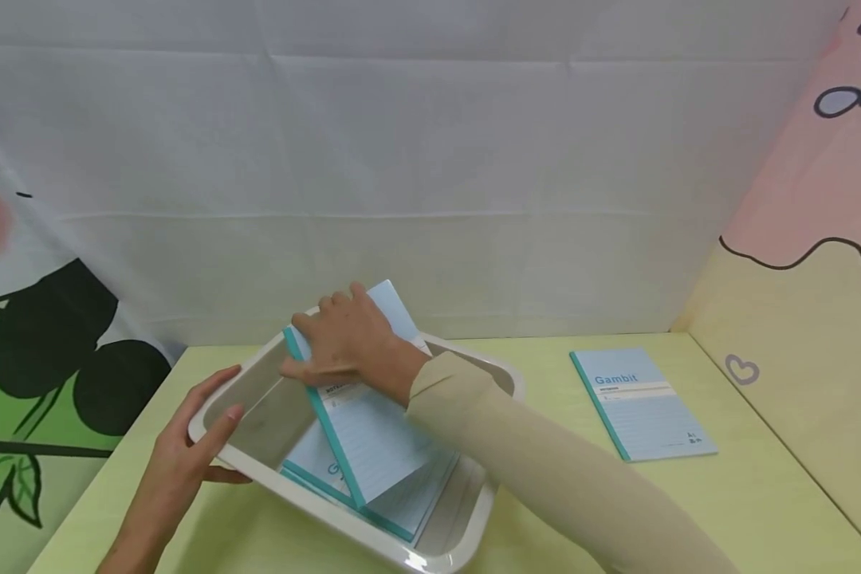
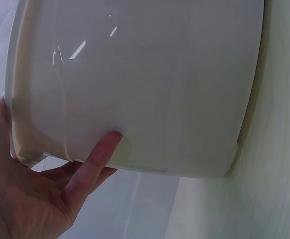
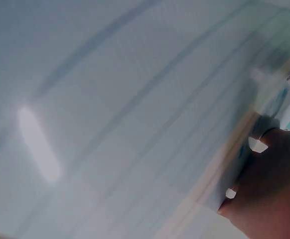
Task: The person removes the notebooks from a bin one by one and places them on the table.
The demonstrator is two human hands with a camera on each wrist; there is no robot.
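Note:
My right hand (image 1: 347, 339) grips a light blue notebook (image 1: 380, 434) by its upper part, with the thumb at the teal spine. This notebook slants over the white plastic bin (image 1: 308, 498), its lower end above other notebooks (image 1: 423, 490) that lie inside. In the right wrist view its lined cover (image 3: 135, 124) fills most of the picture, blurred. At the bin's left end, my left hand (image 1: 179, 454) holds the rim between thumb and fingers. The left wrist view shows that hand (image 2: 40, 194) at a corner of the bin's glossy outer wall (image 2: 155, 89).
Another light blue notebook (image 1: 642, 406), marked Gambit, lies flat on the pale yellow table (image 1: 545, 478) to the right of the bin. A white cloth (image 1: 416, 159) hangs behind the table. Printed panels (image 1: 796, 335) stand along the sides.

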